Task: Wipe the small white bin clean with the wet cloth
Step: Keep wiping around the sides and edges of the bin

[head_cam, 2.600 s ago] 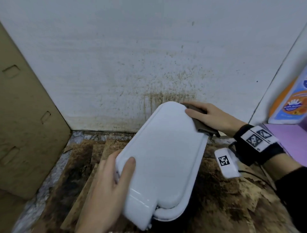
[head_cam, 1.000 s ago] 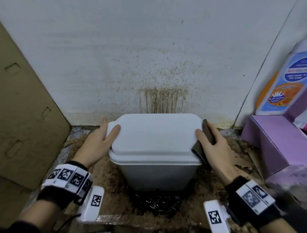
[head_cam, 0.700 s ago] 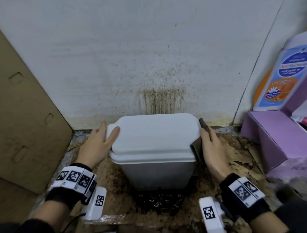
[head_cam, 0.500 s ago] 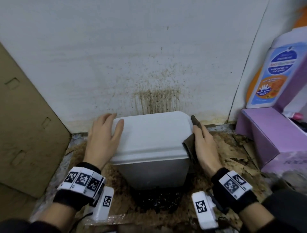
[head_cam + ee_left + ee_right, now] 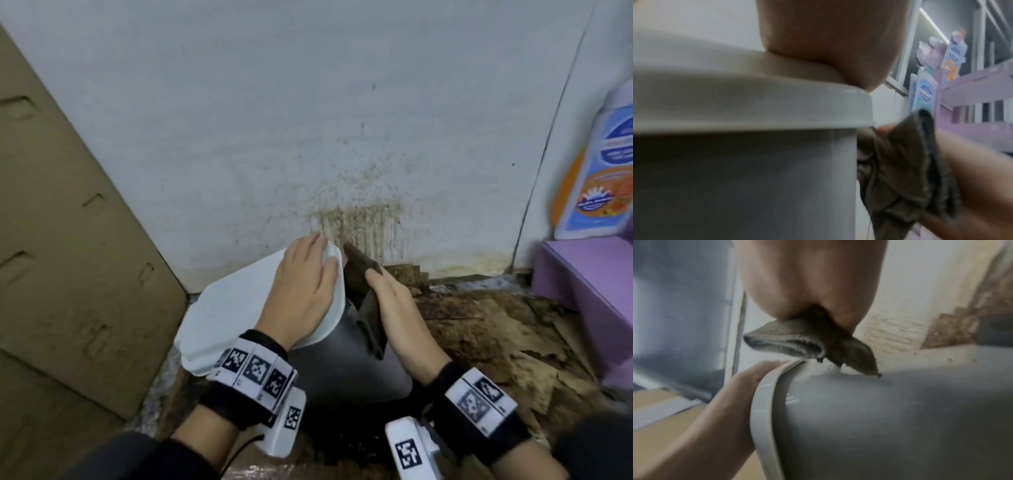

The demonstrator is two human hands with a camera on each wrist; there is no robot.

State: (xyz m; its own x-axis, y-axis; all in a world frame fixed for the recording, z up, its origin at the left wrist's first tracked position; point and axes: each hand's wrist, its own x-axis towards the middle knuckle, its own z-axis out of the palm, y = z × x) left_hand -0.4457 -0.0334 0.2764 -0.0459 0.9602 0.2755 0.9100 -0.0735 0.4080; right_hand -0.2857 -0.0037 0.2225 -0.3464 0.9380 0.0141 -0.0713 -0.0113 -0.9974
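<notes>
Both hands busy: left [image 5: 301, 291] flat on bin [image 5: 346, 363] lid, right [image 5: 404, 318] pressing cloth [image 5: 364, 294] to its side; wiping seemingly unfinished.

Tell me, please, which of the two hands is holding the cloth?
The right hand holds the dark cloth against the bin's side; the left hand rests bare on the lid.

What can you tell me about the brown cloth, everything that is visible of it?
The cloth is dark brown, soft and folded into several layers, with ribbed edges showing in the right wrist view. It looks dirty, with crumbs of dirt at its tip. The right hand holds it flat against the grey side of the small white bin, just below the lid's edge. Its upper corner sticks out past the fingertips towards the stained wall. Whether it is wet cannot be told.
</notes>
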